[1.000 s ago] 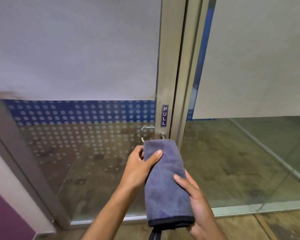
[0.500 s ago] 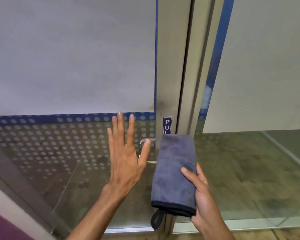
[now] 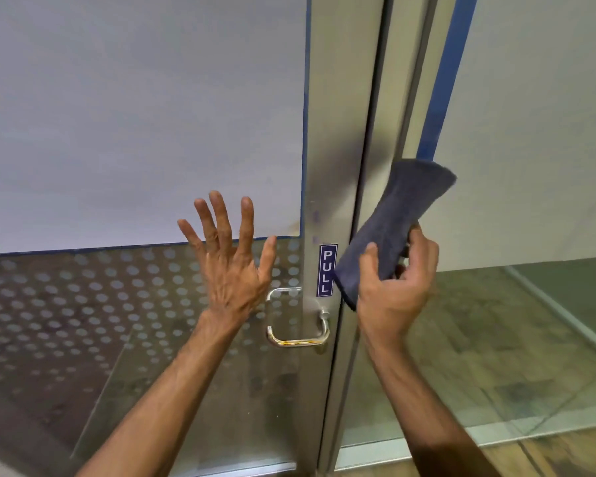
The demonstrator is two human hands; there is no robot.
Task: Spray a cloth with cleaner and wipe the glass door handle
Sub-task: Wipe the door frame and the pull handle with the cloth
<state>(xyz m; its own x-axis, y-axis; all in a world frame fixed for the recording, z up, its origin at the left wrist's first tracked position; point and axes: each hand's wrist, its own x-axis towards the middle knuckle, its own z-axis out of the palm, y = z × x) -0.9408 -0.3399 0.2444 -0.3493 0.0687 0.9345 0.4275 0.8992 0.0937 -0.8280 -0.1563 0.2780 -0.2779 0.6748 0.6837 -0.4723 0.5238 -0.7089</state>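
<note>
A chrome door handle [image 3: 296, 342] loops out from the metal stile of the glass door [image 3: 135, 132], just below a blue PULL sticker [image 3: 327, 270]. My left hand [image 3: 233, 266] is spread flat against the glass, just left of and above the handle. A folded grey-blue cloth [image 3: 393, 222] tilts up to the right in front of the door gap, gripped near its lower end by my right hand [image 3: 391, 290], above and right of the handle. No spray bottle is in view.
The door's upper glass is frosted white; the lower band has a dot pattern [image 3: 66, 304]. A second glass panel [image 3: 530, 166] stands to the right with a metal frame [image 3: 369, 166] between. Tiled floor shows through the lower glass.
My left hand let go of the cloth and went flat to the glass. My right hand lifted the cloth and tilted it to the right, uncovering the handle. The view moved closer.
</note>
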